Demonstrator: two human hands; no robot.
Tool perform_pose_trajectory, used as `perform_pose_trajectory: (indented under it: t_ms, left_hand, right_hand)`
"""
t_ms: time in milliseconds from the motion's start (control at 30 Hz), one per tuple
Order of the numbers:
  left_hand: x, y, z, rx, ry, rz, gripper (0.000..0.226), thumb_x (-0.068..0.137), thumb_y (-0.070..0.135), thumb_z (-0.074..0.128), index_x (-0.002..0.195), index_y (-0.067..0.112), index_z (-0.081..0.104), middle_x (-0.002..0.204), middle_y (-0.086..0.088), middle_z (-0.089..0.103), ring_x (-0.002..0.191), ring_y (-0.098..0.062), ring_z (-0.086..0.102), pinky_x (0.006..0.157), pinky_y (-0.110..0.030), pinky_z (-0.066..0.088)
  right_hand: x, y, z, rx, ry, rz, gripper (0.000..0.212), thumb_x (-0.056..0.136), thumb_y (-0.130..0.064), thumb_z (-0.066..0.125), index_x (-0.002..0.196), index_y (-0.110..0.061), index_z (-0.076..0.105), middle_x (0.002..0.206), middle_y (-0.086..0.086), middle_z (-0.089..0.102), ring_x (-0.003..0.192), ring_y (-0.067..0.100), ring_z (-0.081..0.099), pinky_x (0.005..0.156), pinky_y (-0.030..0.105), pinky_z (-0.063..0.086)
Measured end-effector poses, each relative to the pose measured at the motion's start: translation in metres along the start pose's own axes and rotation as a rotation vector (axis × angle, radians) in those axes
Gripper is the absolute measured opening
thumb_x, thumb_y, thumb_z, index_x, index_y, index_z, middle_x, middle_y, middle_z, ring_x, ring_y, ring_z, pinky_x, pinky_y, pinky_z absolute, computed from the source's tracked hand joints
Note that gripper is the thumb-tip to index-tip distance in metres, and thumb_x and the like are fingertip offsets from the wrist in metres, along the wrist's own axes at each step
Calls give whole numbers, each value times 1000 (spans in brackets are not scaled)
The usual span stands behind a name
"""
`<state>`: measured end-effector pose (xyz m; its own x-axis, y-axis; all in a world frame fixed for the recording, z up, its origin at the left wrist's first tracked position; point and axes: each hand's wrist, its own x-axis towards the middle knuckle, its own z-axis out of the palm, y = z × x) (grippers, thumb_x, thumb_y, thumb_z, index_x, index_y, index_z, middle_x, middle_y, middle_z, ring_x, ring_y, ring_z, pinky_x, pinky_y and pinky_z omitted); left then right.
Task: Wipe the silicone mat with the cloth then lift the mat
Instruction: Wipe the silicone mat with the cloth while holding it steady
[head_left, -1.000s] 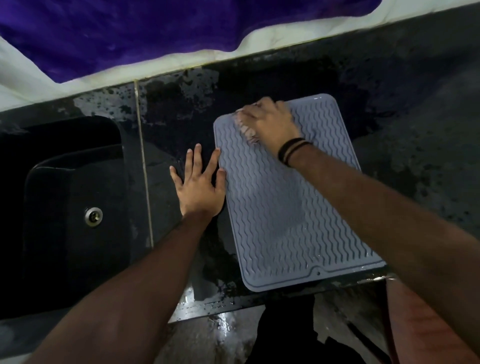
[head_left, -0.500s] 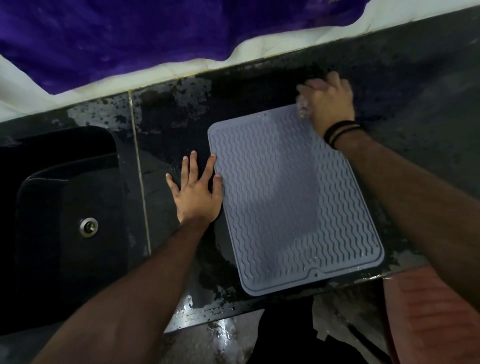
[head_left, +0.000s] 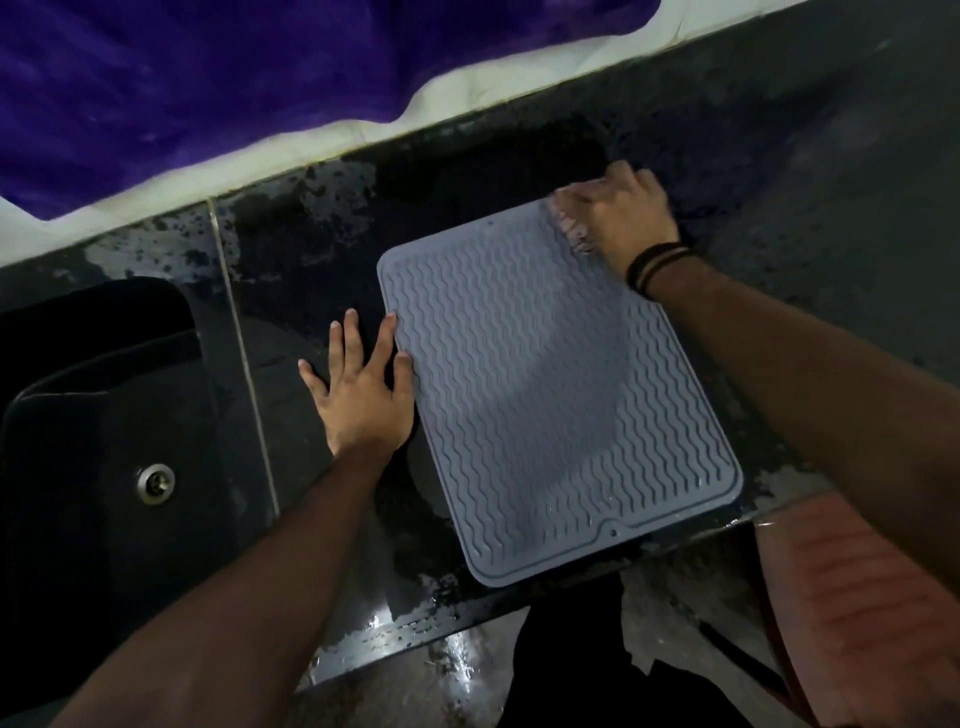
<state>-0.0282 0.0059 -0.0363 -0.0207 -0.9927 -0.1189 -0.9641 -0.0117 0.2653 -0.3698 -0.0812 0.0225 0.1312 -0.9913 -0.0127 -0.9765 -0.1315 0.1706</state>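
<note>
A grey silicone mat with a wavy ribbed surface lies flat on the dark wet counter. My left hand rests flat on the counter, fingers spread, with thumb and forefinger touching the mat's left edge. At the mat's far right corner my right hand grips a small pale cloth, bunched under the fingers and mostly hidden. Black bands circle that wrist.
A dark sink with a metal drain sits left of the mat. Purple fabric hangs over the pale wall behind the counter. The counter's front edge runs just below the mat, with a reddish object at lower right.
My right hand swept the cloth from the mat's far left corner to its far right corner and stays there now. My left hand stayed planted at the left edge.
</note>
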Motion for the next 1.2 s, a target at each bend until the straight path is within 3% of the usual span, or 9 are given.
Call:
perform_pose_trajectory:
  t_ms: [100, 200, 367, 533, 767, 833, 933, 1033, 1200]
  left_hand:
    - [1, 0, 1, 9, -3, 5, 54, 108, 51, 27, 160, 47, 18, 173, 2, 4, 159, -17, -5, 122, -63, -8]
    - [2, -2, 2, 12, -6, 7, 54, 107, 53, 25, 160, 47, 17, 173, 2, 3, 159, -16, -6, 121, -62, -10]
    - [2, -1, 1, 8, -14, -5, 54, 107, 55, 24, 160, 49, 16, 173, 4, 2, 158, -15, -7, 122, -61, -10]
    - [3, -3, 4, 32, 6, -4, 55, 106, 56, 22, 160, 43, 24, 173, 3, 5, 159, -16, -4, 123, -62, -6]
    - [2, -4, 7, 46, 16, -4, 59, 103, 60, 15, 160, 46, 21, 173, 3, 7, 159, -16, -2, 123, -62, -6]
    - [2, -3, 6, 40, 27, -3, 59, 103, 59, 14, 160, 47, 20, 173, 3, 7, 159, -16, -2, 123, -62, -6]
    - [3, -4, 8, 37, 26, -2, 58, 103, 59, 16, 160, 47, 18, 173, 4, 6, 159, -15, -3, 122, -61, -8]
    - [4, -6, 9, 23, 22, 0, 57, 104, 59, 17, 160, 48, 16, 173, 5, 6, 159, -15, -4, 122, -61, -9]
    - [3, -5, 8, 11, 23, -3, 55, 105, 58, 20, 159, 49, 19, 173, 6, 5, 159, -14, -4, 122, -60, -9]
  right_hand:
    - [-1, 27, -5, -21, -45, 80, 43, 97, -10, 42, 139, -19, 50, 138, 12, 56, 121, 40, 41, 98, 51, 36]
    - [14, 9, -25, 38, -45, 156, 37, 92, -14, 53, 129, -15, 60, 126, 18, 61, 121, 41, 43, 97, 51, 37]
    - [32, -103, -57, 278, 52, -54, 44, 90, -21, 53, 133, -22, 52, 131, 7, 57, 120, 34, 44, 92, 46, 42]
    - [16, -200, -37, 214, -37, -131, 46, 97, -13, 38, 144, -14, 40, 143, 7, 47, 134, 32, 35, 108, 46, 31]
    - [-43, -183, -29, 264, -32, -184, 48, 94, -19, 33, 141, -16, 44, 142, 2, 49, 134, 33, 36, 107, 45, 30]
    - [-53, -178, -36, 237, -53, -233, 46, 93, -17, 41, 138, -16, 47, 139, 2, 51, 131, 31, 38, 108, 42, 30]
    - [-32, -173, -55, 283, -21, -179, 37, 89, -16, 49, 126, -19, 59, 127, 3, 59, 122, 29, 44, 98, 42, 38]
    - [8, -183, -65, 267, 96, -80, 46, 88, -8, 41, 131, -18, 54, 132, 4, 57, 124, 31, 43, 96, 43, 38]
    - [36, -184, -39, 120, -7, -241, 43, 97, -9, 39, 139, -14, 46, 141, 6, 50, 131, 33, 37, 101, 46, 35]
